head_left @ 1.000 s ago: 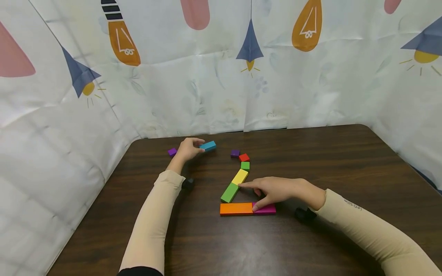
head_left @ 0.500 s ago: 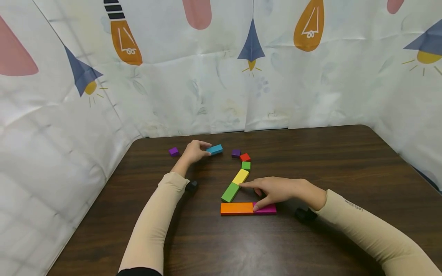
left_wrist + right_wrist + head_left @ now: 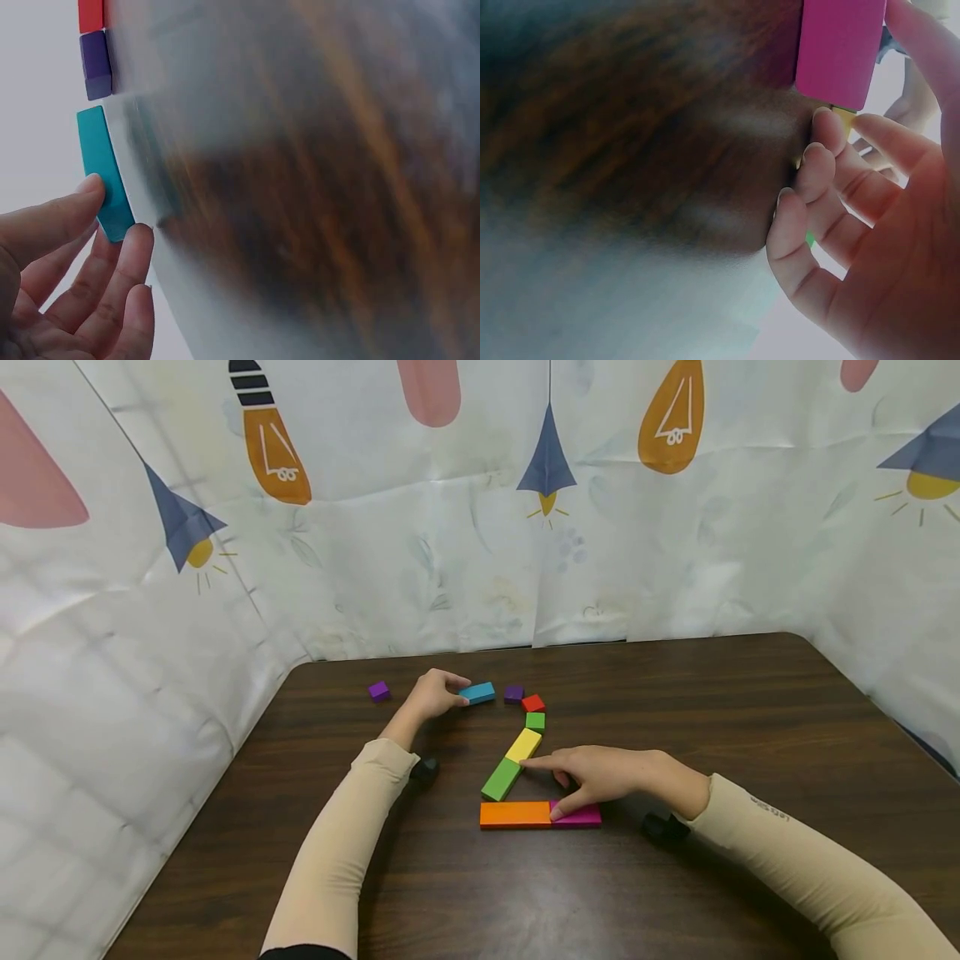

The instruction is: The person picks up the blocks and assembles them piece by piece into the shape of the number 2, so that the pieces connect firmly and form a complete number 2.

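My left hand point(image 3: 432, 696) pinches the near end of a blue block point(image 3: 478, 693) between thumb and fingers, low over the table. In the left wrist view the blue block point(image 3: 105, 172) points at a dark purple block point(image 3: 96, 66), with a small gap between. My right hand point(image 3: 600, 772) holds nothing: its index fingertip touches the row where the yellow block point(image 3: 524, 744) meets the long green block point(image 3: 501, 780). Its thumb rests on the magenta block point(image 3: 581, 816), beside the orange block point(image 3: 514, 814). In the right wrist view the other fingers of that hand point(image 3: 877, 217) are loosely bent.
A small green block point(image 3: 535, 722) and a red block point(image 3: 533, 703) continue the curved row up to the dark purple block. A separate purple block point(image 3: 379, 691) lies to the far left. Behind the wooden table point(image 3: 712, 693) hangs a printed curtain point(image 3: 450, 543).
My left hand has carried the blue block right and slightly nearer, closing in on the dark purple block. The right hand stays in the same place.
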{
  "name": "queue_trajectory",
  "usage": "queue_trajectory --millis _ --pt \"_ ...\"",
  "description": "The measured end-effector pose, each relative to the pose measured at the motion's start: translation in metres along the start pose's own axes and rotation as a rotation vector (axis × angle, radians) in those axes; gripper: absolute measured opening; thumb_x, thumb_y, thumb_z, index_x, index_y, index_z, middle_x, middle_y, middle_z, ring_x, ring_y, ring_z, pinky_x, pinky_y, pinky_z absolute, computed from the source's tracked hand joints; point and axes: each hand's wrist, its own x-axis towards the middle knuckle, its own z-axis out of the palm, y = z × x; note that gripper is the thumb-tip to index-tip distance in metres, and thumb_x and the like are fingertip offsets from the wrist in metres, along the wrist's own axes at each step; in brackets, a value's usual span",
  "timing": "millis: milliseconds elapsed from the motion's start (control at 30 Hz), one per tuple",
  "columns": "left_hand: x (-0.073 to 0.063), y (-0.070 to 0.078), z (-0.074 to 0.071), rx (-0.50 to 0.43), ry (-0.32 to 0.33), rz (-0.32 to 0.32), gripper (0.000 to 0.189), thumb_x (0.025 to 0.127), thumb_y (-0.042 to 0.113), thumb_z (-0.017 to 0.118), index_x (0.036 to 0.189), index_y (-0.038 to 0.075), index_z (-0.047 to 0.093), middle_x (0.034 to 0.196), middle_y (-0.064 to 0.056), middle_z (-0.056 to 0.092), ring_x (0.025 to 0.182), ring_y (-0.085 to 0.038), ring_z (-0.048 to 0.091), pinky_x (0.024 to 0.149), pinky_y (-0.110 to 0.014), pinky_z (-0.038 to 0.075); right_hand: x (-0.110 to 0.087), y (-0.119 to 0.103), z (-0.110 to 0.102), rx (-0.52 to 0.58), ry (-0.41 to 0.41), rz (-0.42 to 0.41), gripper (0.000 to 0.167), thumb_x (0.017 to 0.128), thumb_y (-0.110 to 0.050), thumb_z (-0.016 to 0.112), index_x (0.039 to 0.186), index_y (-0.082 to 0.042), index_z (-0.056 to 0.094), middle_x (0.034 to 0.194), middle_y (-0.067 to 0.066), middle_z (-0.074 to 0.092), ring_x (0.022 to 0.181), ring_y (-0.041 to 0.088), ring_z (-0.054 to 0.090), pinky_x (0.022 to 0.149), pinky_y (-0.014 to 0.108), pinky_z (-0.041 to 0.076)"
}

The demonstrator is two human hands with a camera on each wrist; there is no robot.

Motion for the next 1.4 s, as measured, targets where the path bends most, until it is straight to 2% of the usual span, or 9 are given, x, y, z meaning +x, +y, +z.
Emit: queue_trajectory --millis 100,133,333,433,667,933,1133,1200,1400 --pt "-0.001 0.002 0.001 0.001 -0.008 0.000 0.038 0.095 0.009 0.074 0.132 0.001 0.068 0.135 -0.017 0.064 0.129 -0.035 0.056 0.105 -0.046 0.046 0.002 0.005 0.002 -0.014 -0.004 -0.012 0.086 0.090 -0.060 0.071 0.161 -0.027 0.035 0.091 -0.005 0.050 0.081 0.010 0.048 0.067 0.028 0.039" --pt "-0.001 0.002 0.002 0.000 -0.009 0.000 0.038 0.095 0.009 0.074 0.132 0.001 0.068 0.135 -0.017 0.064 0.129 -0.035 0.056 0.105 -0.046 0.046 0.004 0.013 0.004 0.018 -0.008 0.001 0.087 0.088 -0.063 0.070 0.161 -0.030 0.036 0.090 -0.007 0.050 0.080 0.008 0.048 0.066 0.027 0.039" --pt "0.000 0.006 0.004 0.006 -0.013 -0.001 0.038 0.095 0.008 0.074 0.132 0.001 0.069 0.135 -0.017 0.065 0.129 -0.035 0.055 0.105 -0.046 0.046 0.000 0.001 -0.002 0.043 -0.018 0.020 0.087 0.087 -0.065 0.070 0.160 -0.031 0.037 0.088 -0.008 0.050 0.080 0.008 0.048 0.067 0.027 0.039" --pt "0.000 0.007 0.006 0.010 -0.016 -0.003 0.037 0.095 0.008 0.074 0.131 0.001 0.069 0.135 -0.017 0.065 0.129 -0.034 0.055 0.105 -0.045 0.046 -0.002 -0.007 -0.006 0.041 -0.023 0.001 0.087 0.089 -0.062 0.071 0.160 -0.027 0.037 0.089 -0.007 0.049 0.080 0.009 0.048 0.067 0.028 0.039" --pt "-0.001 0.011 0.008 0.023 -0.017 -0.002 0.037 0.095 0.008 0.074 0.131 0.001 0.069 0.135 -0.017 0.065 0.130 -0.034 0.055 0.105 -0.045 0.046 -0.002 -0.007 -0.005 0.024 -0.016 -0.017 0.085 0.091 -0.058 0.071 0.160 -0.024 0.037 0.090 -0.007 0.049 0.081 0.008 0.047 0.067 0.028 0.039" --pt "-0.001 0.015 0.009 0.051 -0.023 0.001 0.037 0.095 0.006 0.074 0.131 0.001 0.069 0.134 -0.017 0.065 0.129 -0.033 0.056 0.105 -0.044 0.046 -0.007 -0.027 -0.015 0.019 -0.018 -0.010 0.083 0.092 -0.057 0.071 0.159 -0.019 0.039 0.090 -0.006 0.049 0.081 0.009 0.047 0.068 0.029 0.039" --pt "-0.001 0.015 0.010 0.055 -0.029 0.000 0.037 0.094 0.006 0.074 0.131 0.001 0.069 0.134 -0.017 0.065 0.127 -0.033 0.057 0.104 -0.045 0.047 -0.010 -0.048 -0.023 0.043 -0.040 0.073 0.081 0.092 -0.051 0.074 0.158 -0.016 0.042 0.090 -0.003 0.051 0.081 0.011 0.048 0.070 0.029 0.039" --pt "0.000 0.014 0.011 0.058 -0.034 -0.004 0.037 0.094 0.007 0.074 0.131 0.001 0.069 0.134 -0.017 0.065 0.127 -0.034 0.057 0.105 -0.046 0.046 -0.010 -0.047 -0.023 0.043 -0.039 0.071 0.081 0.091 -0.050 0.075 0.158 -0.016 0.042 0.090 -0.003 0.051 0.081 0.012 0.048 0.070 0.029 0.039" --pt "-0.001 0.016 0.011 0.067 -0.045 -0.014 0.038 0.094 0.007 0.075 0.132 0.002 0.069 0.135 -0.017 0.065 0.128 -0.034 0.057 0.106 -0.047 0.045 -0.003 -0.015 -0.009 0.019 -0.016 -0.002 0.084 0.090 -0.058 0.072 0.159 -0.024 0.039 0.089 -0.007 0.049 0.080 0.008 0.047 0.067 0.027 0.039"
